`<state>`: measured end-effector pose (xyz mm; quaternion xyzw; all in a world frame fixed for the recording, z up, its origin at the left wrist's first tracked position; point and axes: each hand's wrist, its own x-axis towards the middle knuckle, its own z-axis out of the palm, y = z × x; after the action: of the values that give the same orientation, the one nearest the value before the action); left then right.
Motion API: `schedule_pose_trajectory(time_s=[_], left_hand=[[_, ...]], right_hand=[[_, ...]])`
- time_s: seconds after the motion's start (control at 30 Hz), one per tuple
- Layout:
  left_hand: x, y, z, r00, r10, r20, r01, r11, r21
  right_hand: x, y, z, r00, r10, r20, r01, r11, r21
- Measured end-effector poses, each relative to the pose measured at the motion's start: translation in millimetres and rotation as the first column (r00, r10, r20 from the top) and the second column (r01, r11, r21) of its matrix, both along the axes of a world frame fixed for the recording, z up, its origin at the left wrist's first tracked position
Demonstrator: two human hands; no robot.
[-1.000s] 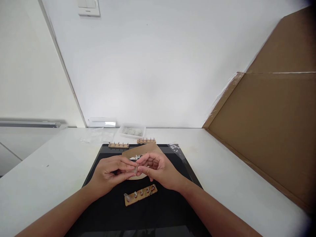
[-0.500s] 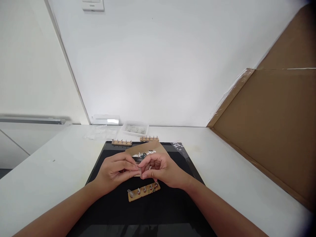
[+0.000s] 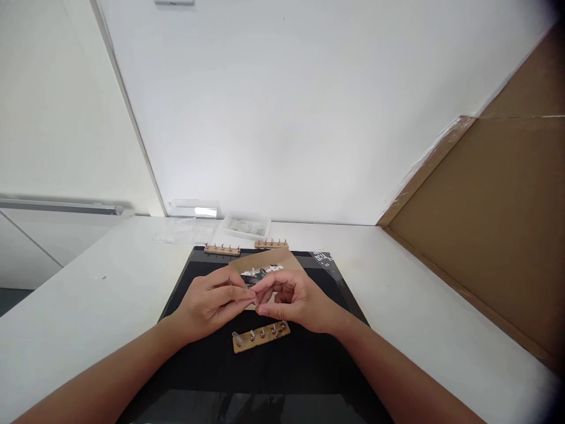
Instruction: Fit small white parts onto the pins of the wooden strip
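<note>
My left hand and my right hand meet over the middle of the black mat. Between their fingertips is a small translucent plastic piece, mostly hidden; both hands are closed on it in a pinch. Just below them, a narrow wooden strip lies slightly tilted on the mat. It carries a row of small metal toggle-like parts with pale tips, and a larger clear piece stands at its left end. Behind my fingers lies brown paper bearing small white pieces and a dark tool-like object.
Two similar strips, a left one and a right one, lie at the mat's far edge. Behind them are a clear plastic box with pale contents and clear bags. A cardboard panel stands at right, against the wall.
The view has shifted slightly. My fingertips have drawn closer together around the translucent piece, so less of it shows. The wooden strip stays in place on the mat.
</note>
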<state>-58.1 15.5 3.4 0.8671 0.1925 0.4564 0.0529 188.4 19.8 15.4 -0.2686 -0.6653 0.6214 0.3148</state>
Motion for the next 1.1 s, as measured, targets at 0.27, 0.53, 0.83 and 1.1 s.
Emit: schedule_pose_trajectory(time_s=[0.27,0.53,0.83,1.1], left_hand=[[-0.9,-1.6,-4.6,0.991,0.121,-0.054,-0.104,0.964,0.245],[-3.2,-2.4,-5.0,0.988,0.109,-0.110,-0.074,0.956,0.282],[-11.8,-1.0,9.7,0.983,0.017,-0.182,0.032,0.965,0.259],[-16.1,5.1,6.5,0.981,-0.016,-0.195,0.054,0.979,0.195]], right_hand=[[-9.1,-3.8,-8.3,0.997,-0.076,0.024,0.076,0.997,-0.016],[-3.7,-2.8,-2.4,0.988,-0.035,0.148,0.017,0.993,0.120],[4.8,-2.6,6.7,0.962,0.012,0.273,-0.106,0.937,0.332],[1.7,-8.8,8.3,0.847,-0.100,0.522,-0.265,0.772,0.578]])
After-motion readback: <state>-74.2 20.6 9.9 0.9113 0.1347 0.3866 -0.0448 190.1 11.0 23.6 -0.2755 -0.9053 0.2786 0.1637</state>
